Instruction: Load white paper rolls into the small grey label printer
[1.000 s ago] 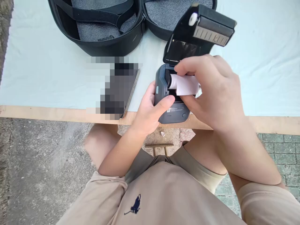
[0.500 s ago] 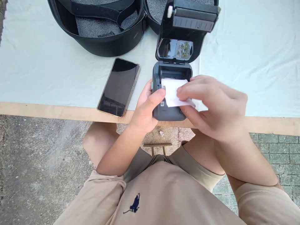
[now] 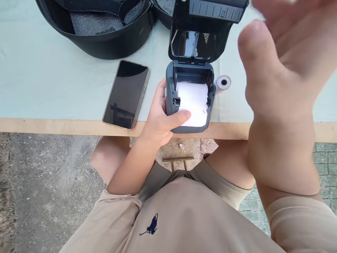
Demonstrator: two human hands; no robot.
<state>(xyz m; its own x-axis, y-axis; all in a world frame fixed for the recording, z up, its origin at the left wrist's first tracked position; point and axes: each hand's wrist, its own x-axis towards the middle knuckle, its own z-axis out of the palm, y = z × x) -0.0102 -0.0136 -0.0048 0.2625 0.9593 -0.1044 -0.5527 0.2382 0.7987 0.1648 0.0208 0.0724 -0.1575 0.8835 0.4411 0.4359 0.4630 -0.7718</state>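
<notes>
Head view: left hand (image 3: pixel 161 123) grips open-lidded printer (image 3: pixel 195 74) at near edge of surface (image 3: pixel 58 88), thumb on its paper (image 3: pixel 194 98). Right hand (image 3: pixel 289 66) raised, open, nothing seen in it, fingertips cropped; hides part of surface's right side. Paper roll (image 3: pixel 224 82) just right of printer; phone (image 3: pixel 126 94) left, near same edge; black case (image 3: pixel 107 45) beyond.

From above, the printer (image 3: pixel 193 75) lies open; the raised lid (image 3: pixel 206 24) blocks behind, the small roll (image 3: pixel 223 83) at right.
</notes>
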